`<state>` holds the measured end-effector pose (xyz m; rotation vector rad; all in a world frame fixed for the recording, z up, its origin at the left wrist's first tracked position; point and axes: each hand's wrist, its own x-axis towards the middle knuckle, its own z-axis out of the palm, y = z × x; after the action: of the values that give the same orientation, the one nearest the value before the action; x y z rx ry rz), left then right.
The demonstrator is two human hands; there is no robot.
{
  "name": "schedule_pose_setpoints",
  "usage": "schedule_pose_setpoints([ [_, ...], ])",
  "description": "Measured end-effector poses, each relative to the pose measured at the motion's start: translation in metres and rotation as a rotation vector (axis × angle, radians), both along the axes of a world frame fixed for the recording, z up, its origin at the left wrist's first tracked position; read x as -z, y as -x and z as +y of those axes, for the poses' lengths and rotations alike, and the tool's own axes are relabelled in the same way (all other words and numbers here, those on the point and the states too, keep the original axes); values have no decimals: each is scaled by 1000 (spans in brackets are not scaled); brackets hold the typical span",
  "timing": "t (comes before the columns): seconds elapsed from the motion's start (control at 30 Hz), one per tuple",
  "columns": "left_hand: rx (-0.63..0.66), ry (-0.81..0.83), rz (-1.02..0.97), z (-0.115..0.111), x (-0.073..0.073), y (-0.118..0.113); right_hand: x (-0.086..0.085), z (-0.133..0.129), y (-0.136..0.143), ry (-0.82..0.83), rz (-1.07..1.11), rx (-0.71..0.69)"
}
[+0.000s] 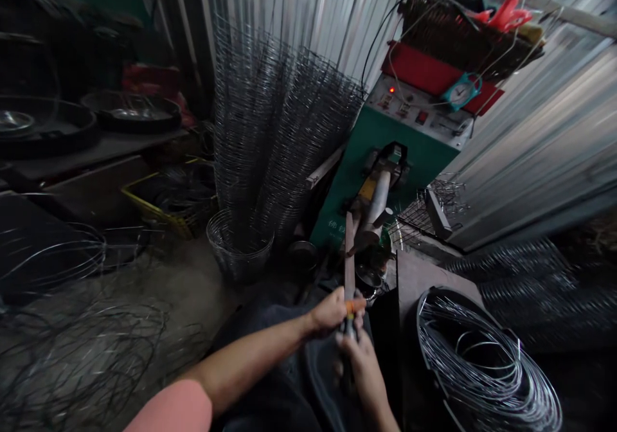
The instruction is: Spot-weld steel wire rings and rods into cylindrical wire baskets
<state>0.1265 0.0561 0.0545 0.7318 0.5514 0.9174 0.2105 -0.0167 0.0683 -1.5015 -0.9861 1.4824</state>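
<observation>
A long, flat metal bar (pixel 349 265), shaped like a file, points away from me toward the welding arms of a green machine (pixel 400 133). My left hand (pixel 330 310) is closed around the near part of the bar, where an orange piece (pixel 355 305) lies across it. Just below, my right hand (pixel 359 351) grips the bar's dark handle end (pixel 349 329), thumb on top. The far tip of the bar appears beside the round metal electrode arm (pixel 379 194); whether they touch I cannot tell. Blur hides the fingers' details.
Tall stacks of wire baskets (pixel 250 117) lean against the corrugated wall. A coil of wire (pixel 482 355) lies in a black tub at right. A yellow crate (pixel 159 207) and loose wire rings (pixel 81 348) are at left. A teal clock (pixel 461 91) sits on the machine.
</observation>
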Motion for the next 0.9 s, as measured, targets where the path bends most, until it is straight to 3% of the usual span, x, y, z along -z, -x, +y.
schedule_pose_setpoints([
  [0.07, -57, -5, 25, 22, -8, 0, -8, 25, 6, -18, 0, -50],
  [0.13, -63, 9, 13, 29, -12, 1, -10, 32, 9, -45, -11, -35],
  [0.27, 34, 6, -20, -8, -5, 2, 1, -8, 2, -40, -41, 59],
  [0.33, 45, 20, -38, -15, -3, 1, 4, -15, -1, -32, -36, 48],
  [0.53, -75, 22, -43, 28, -13, -5, -7, 34, 3, -80, -18, -38],
  [0.73, 22, 82, -86, -7, 3, -5, 4, -5, -4, 44, 15, 1],
  [0.9, -127, 87, -31, 28, -9, -2, -14, 34, 11, -27, 47, -43],
])
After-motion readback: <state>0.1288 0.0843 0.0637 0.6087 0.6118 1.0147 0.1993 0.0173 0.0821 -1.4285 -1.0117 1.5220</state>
